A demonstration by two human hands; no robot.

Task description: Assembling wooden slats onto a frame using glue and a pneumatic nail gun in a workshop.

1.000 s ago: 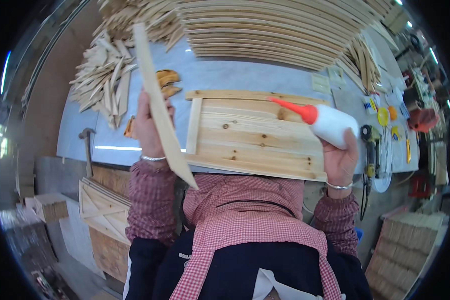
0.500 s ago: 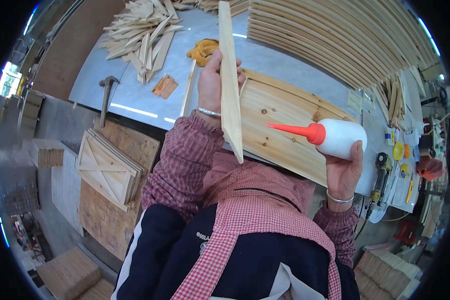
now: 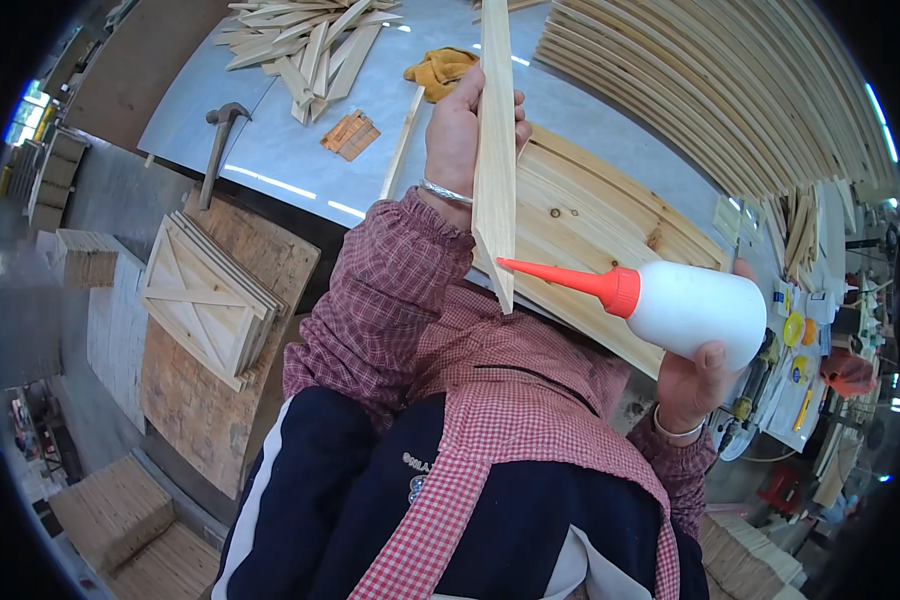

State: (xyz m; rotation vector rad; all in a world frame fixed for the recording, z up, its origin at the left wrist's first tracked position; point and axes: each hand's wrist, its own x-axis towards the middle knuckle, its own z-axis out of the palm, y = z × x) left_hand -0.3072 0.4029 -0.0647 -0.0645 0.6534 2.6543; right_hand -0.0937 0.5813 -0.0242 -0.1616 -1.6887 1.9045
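Observation:
My left hand [image 3: 457, 133] is closed round a long pale wooden slat [image 3: 496, 160], held lengthwise with its pointed, angle-cut end toward me. In my right hand [image 3: 692, 388] is a white glue bottle [image 3: 698, 308] with a long red nozzle, lying on its side. The nozzle tip meets the slat near its cut end; whether glue has come out is too small to see. Beneath both hands a framed wooden panel [image 3: 580, 225] with dark knots lies on the bench. A thin strip of wood [image 3: 403, 143] rests to the left of my left hand.
A hammer [image 3: 218, 150] lies at the bench's left edge, near small wood pieces [image 3: 351, 135]. Farther back are a heap of slats [image 3: 315, 50], a yellow cloth [image 3: 440, 72] and long stacked boards [image 3: 690, 90]. Braced wooden panels [image 3: 210, 300] are stacked at lower left; a power drill [image 3: 755, 380] is at right.
The glue bottle has moved left and tipped slightly, so its nozzle now reaches the slat's cut end. The view has shifted a little, and the slat appears more upright.

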